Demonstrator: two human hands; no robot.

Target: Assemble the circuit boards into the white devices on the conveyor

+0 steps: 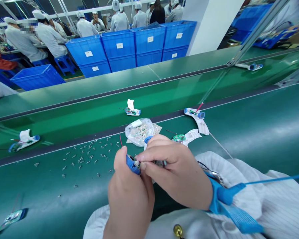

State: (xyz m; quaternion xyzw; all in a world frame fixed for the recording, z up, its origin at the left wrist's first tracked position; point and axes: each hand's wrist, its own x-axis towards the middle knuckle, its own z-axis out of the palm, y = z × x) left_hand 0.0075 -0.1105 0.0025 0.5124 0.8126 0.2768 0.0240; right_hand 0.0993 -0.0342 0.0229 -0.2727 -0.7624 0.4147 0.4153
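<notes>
My left hand (129, 192) is closed around a small blue-and-white device housing (132, 165), with its thumb along the blue edge. Inside the housing, part of the electronics and a small whitish piece (137, 163) show. Thumb and forefinger of my right hand (171, 166) are pinched together right at that piece; whatever lies between the fingertips is too small and covered to name. A red wire (121, 140) rises behind the left thumb. Just beyond my hands lies a clear plastic bag (136, 132) of tiny parts. Many small metal parts (89, 153) are scattered to its left.
Opened white housings with circuit boards lie right of the bag, one with a blue end (200, 124), another with a green board (179, 137). Another unit (13, 216) lies front left. Beyond the green strip (89, 113) stand blue crates (118, 44) and people in white.
</notes>
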